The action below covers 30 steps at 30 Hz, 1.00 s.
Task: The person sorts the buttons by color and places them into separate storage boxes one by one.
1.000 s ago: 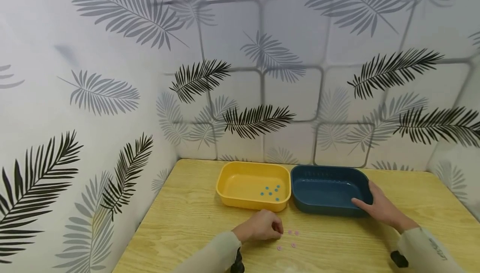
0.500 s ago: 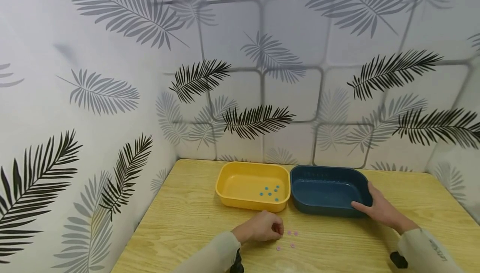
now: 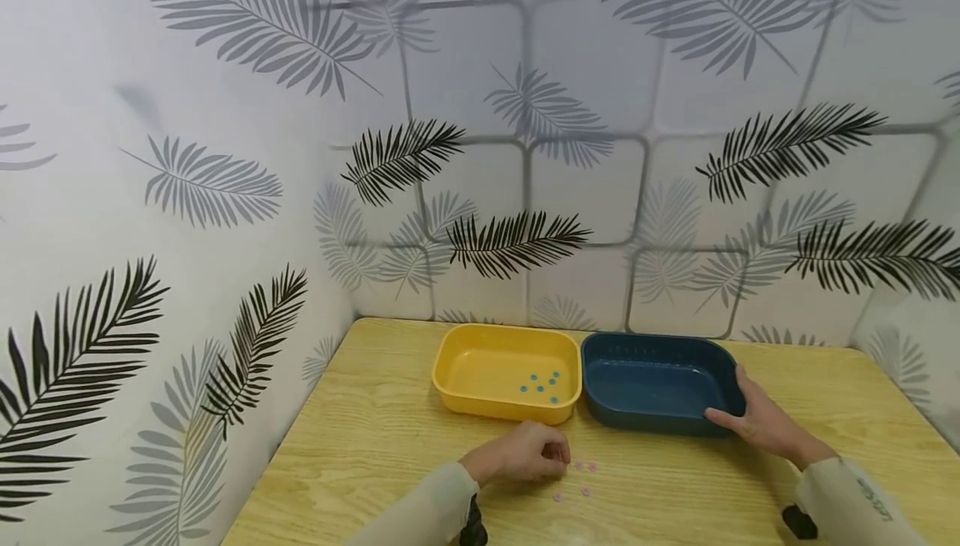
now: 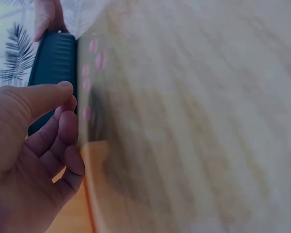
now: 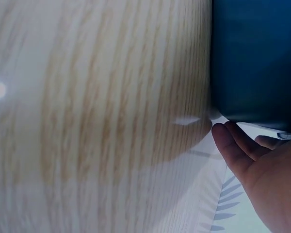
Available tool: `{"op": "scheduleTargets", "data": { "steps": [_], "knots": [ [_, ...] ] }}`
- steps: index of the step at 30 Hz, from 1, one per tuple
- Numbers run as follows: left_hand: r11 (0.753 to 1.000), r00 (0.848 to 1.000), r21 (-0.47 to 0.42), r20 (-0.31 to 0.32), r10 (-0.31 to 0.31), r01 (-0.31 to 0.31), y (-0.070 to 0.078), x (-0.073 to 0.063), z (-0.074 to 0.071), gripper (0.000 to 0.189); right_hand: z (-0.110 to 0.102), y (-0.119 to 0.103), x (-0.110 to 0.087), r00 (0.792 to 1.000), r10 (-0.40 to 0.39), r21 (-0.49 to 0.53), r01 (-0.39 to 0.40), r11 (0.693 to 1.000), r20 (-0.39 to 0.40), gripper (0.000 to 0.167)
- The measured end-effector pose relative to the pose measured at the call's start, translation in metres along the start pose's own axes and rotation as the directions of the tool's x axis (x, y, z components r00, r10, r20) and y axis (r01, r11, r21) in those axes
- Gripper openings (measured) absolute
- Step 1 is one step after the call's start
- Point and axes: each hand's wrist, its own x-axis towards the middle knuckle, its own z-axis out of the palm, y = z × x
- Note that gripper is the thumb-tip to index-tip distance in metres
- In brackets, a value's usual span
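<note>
Over the wooden table, my left hand (image 3: 521, 453) has curled fingers, with thumb and index fingertips drawn close together. The left wrist view shows no piece clearly between them; whether they pinch one is unclear. Several small round pink pieces (image 3: 586, 491), like buttons or beads, lie just right of these fingertips; the left wrist view shows pink pieces (image 4: 100, 60) beyond the fingers. My right hand (image 3: 772, 425) grips the right end of a dark blue tray (image 3: 652, 421), its thumb at the front rim and its fingers along the outer end.
A yellow tray (image 3: 480, 406) stands against the blue tray's left side, with several small blue round pieces (image 3: 541, 388) on its floor. Behind the wooden table (image 3: 375, 438) rises a wall (image 3: 480, 296) with a leaf pattern.
My left hand has shifted very slightly to the right, toward the pink pieces. The right hand and both trays stay where they were.
</note>
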Motion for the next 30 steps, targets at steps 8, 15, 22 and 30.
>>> {"op": "scheduleTargets", "data": {
  "steps": [8,15,22,30],
  "knots": [
    [0.998,0.997,-0.03,-0.047,0.055,-0.056,0.015,-0.002,-0.011,0.004,0.001,0.0,0.0,1.0,0.012,-0.003,-0.012,1.0,0.001,0.109],
    [0.983,0.98,-0.002,-0.079,0.181,-0.182,0.044,0.003,-0.018,0.011,0.002,-0.004,-0.001,0.999,0.032,-0.044,-0.033,0.998,-0.011,0.11],
    [0.991,0.978,-0.062,-0.179,0.109,-0.122,0.06,0.014,-0.033,0.007,0.002,-0.004,-0.001,0.999,0.031,-0.035,-0.032,0.999,-0.007,0.11],
    [0.98,0.944,-0.197,-0.325,-0.061,-0.005,0.054,0.029,-0.048,0.004,0.001,-0.003,-0.002,1.0,0.027,-0.038,-0.027,0.999,-0.005,0.109]
  ]
}}
